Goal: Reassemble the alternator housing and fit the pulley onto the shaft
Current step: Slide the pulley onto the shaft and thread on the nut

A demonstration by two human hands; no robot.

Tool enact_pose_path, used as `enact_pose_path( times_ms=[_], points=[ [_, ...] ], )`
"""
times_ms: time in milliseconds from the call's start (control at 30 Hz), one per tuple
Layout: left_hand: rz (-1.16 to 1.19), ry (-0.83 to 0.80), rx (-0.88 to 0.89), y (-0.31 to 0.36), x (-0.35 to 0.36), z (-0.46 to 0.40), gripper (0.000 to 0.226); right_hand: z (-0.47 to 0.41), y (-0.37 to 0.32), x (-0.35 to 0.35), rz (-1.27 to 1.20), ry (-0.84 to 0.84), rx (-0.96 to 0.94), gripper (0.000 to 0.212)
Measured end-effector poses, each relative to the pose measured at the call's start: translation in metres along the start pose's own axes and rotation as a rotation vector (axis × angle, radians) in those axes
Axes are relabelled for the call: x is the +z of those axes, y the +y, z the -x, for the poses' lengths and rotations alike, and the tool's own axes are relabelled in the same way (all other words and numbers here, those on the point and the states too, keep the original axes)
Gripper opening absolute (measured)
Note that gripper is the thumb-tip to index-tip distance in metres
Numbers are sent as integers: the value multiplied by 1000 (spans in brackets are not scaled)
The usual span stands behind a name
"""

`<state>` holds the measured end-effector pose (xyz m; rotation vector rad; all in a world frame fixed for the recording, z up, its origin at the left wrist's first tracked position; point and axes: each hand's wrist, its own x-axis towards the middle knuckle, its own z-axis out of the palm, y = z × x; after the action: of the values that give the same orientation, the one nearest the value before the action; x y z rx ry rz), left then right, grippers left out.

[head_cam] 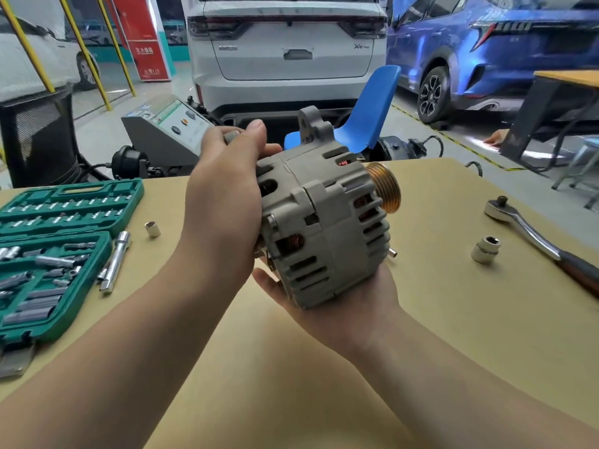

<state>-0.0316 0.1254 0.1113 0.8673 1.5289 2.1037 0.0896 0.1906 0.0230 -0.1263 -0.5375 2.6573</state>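
I hold a grey alternator [327, 222] in the air above the tan table [453, 319], its two housing halves joined. A copper-coloured grooved pulley [385, 187] sits on its far right end, pointing away from me. My left hand [227, 192] grips the rear end of the housing from the left, thumb over the top. Palm up, my right hand [337, 296] cups the housing from underneath. Copper windings show through the vent slots. A short stud sticks out at the lower right of the housing.
An open green socket set case [58, 241] lies at the left with an extension bar [115, 260] and a small socket [152, 229] beside it. On the right lie a ratchet wrench [534, 234] and a larger socket [486, 250]. Beyond the table stand a blue chair and parked cars.
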Motion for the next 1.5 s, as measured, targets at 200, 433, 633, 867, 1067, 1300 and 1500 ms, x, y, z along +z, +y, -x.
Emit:
enact_pose_path(
  times_ms=[200,433,633,867,1067,1300,1500],
  points=[
    [261,-124,-224,-5,-16,-7,46,-3,-15,-1,87,195,-144,57],
    [350,-182,-400,-35,-14,-13,63,-3,-23,8,437,306,-583,32],
    [229,-4,-373,-65,-28,-13,35,-7,-5,1,703,226,-695,46],
    [153,108,-426,-84,-55,-19,29,-25,18,-22,755,258,-573,40],
    [187,103,-426,-92,-56,-25,35,-34,14,-36,838,263,-565,34],
    [219,138,-398,-98,-60,-28,34,-39,6,-39,966,222,-561,33],
    [160,176,-436,-100,-60,-32,35,-49,2,-40,931,271,-457,47]
  ],
)
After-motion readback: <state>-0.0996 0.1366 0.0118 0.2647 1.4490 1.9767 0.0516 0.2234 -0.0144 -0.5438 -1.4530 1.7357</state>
